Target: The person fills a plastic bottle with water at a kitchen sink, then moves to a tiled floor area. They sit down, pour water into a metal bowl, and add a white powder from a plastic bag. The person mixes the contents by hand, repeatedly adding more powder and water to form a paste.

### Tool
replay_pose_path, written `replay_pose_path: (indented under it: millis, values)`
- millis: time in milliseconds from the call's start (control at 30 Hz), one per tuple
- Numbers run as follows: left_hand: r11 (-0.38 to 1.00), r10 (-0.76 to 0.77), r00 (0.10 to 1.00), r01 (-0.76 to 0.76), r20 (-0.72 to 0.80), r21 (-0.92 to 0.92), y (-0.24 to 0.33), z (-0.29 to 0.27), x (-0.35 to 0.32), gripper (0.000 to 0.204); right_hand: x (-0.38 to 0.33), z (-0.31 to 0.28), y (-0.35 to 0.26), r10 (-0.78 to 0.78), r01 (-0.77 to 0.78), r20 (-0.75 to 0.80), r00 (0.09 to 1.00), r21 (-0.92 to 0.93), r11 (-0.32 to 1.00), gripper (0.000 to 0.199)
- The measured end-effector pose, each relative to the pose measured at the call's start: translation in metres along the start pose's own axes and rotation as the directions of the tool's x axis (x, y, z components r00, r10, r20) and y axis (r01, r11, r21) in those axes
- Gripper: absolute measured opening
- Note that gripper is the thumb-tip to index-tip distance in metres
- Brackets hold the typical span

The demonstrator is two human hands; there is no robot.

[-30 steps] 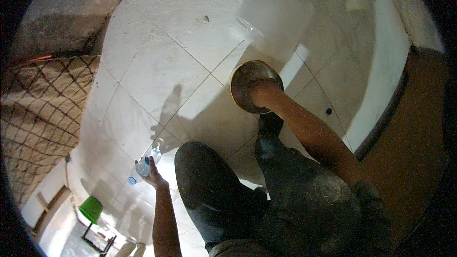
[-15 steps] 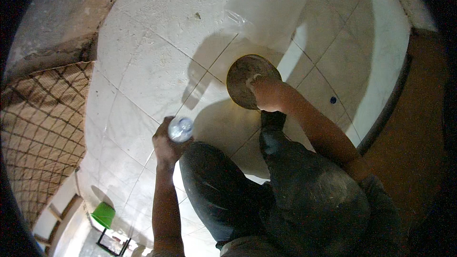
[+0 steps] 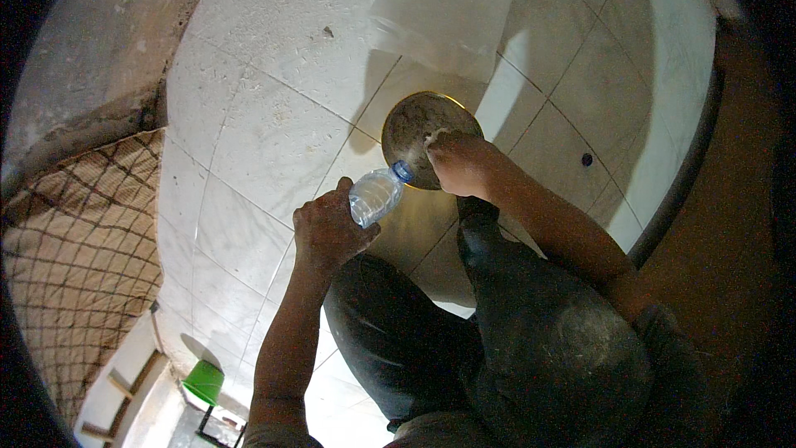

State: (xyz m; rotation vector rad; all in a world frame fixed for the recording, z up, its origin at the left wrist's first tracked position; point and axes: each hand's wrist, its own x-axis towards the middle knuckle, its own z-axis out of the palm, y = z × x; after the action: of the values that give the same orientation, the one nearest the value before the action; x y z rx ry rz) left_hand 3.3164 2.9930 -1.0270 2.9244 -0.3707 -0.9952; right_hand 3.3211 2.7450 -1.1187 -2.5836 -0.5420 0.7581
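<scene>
A round metal bowl (image 3: 419, 126) stands on the white tiled floor (image 3: 265, 141) in front of my knees. My right hand (image 3: 460, 162) rests on the bowl's near rim, fingers curled over it. My left hand (image 3: 327, 228) grips a clear plastic bottle (image 3: 375, 194) with a blue cap. The bottle is tilted, its capped end pointing at the bowl's edge and almost touching it. I am crouched, with my dark-trousered legs under both arms.
A white plastic sheet or bag (image 3: 444, 8) lies on the tiles beyond the bowl. A checked tan cloth (image 3: 75, 265) covers the left side. A green stool (image 3: 203, 383) stands at the lower left. A dark curved edge (image 3: 680, 182) borders the tiles on the right.
My left hand lifted the bottle from the floor at my left and carried it right, up to the bowl. The right hand stayed on the bowl's rim.
</scene>
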Motion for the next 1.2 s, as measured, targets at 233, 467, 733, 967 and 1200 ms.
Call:
replay_pose_path:
  millis: [233, 467, 733, 967, 1200]
  values:
    - [0.997, -0.027, 0.995, 0.019, 0.1, 0.077, 0.008, -0.005, -0.003, 0.065, 0.008, 0.013, 0.009, -0.034, 0.035, 0.03, 0.999, -0.051, 0.998, 0.027]
    - [0.992, -0.011, 0.994, -0.003, 0.108, 0.129, 0.011, -0.009, -0.011, 0.066, -0.001, 0.004, 0.005, -0.026, 0.026, 0.002, 1.0, -0.009, 1.0, 0.027]
    - [1.0, 0.001, 1.0, -0.001, 0.03, 0.01, 0.009, 0.009, -0.009, 0.061, -0.005, 0.005, 0.006, -0.083, 0.084, 0.038, 0.996, -0.03, 0.996, 0.027]
    - [0.904, 0.046, 0.954, -0.166, -0.295, -0.394, -0.017, 0.057, -0.01, 0.061, 0.011, 0.031, -0.006, 0.063, -0.069, -0.079, 0.995, -0.08, 0.994, 0.033]
    - [0.806, -0.214, 0.874, -0.095, -0.437, -0.584, -0.04, 0.077, -0.029, 0.053, 0.054, 0.128, 0.009, 0.182, -0.183, -0.074, 0.98, 0.0, 0.983, 0.038]
